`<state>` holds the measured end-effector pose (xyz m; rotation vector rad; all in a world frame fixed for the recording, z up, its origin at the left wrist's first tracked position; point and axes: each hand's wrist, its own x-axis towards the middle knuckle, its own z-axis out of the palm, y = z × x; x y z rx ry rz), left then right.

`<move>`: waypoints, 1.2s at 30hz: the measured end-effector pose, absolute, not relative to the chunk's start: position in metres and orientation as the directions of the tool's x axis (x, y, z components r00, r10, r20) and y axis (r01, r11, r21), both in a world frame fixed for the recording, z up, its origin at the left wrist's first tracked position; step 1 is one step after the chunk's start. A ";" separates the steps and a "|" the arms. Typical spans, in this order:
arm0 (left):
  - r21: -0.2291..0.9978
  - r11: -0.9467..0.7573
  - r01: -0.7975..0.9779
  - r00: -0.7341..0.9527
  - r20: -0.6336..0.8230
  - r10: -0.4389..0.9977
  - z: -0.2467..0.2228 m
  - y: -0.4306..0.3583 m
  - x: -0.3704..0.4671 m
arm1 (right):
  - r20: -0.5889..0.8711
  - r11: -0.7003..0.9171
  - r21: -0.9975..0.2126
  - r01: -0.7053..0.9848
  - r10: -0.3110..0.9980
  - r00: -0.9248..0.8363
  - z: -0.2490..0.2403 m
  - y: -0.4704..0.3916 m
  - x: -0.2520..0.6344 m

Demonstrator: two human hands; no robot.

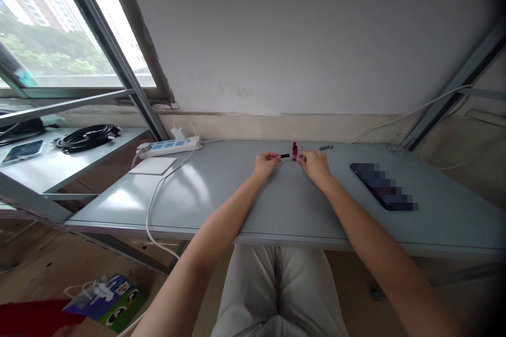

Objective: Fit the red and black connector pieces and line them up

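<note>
Above the grey table, my left hand (266,164) pinches a small black cylindrical piece (284,156) that points to the right. Just across from it is my right hand (316,166), its fingers closed around something small and pale that I cannot make out. Between the two hands lie small red and black pieces (294,146), close to my right fingertips. Behind my right hand, several tiny dark metal pieces (326,147) sit in a row.
A phone (379,185) lies to the right. At the left are a white power strip (169,146), a flat white square (153,166) and a white cable (151,205) hanging over the front edge. A coiled black cable (87,138) rests on the neighbouring table. The wall stands behind.
</note>
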<state>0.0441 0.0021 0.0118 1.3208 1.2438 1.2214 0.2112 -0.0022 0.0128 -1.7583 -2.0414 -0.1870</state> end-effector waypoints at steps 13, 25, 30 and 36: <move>0.997 -0.076 -0.016 0.147 0.078 0.986 0.007 0.008 0.038 | 0.532 0.474 -0.338 0.813 0.809 -0.250 0.001 0.003 0.198; 0.902 -0.231 0.365 0.044 0.231 0.972 0.006 0.017 0.037 | 0.450 0.412 -0.555 0.723 0.879 -0.156 -0.005 0.003 0.188; 0.668 -0.172 0.724 -0.031 0.281 0.959 0.012 0.043 0.027 | 0.408 0.315 -0.420 0.851 0.903 -0.132 0.001 0.001 0.196; 0.552 -0.025 0.833 -0.062 0.138 0.988 0.010 0.061 0.021 | 0.375 0.173 -0.308 0.936 0.926 -0.048 0.005 0.000 0.200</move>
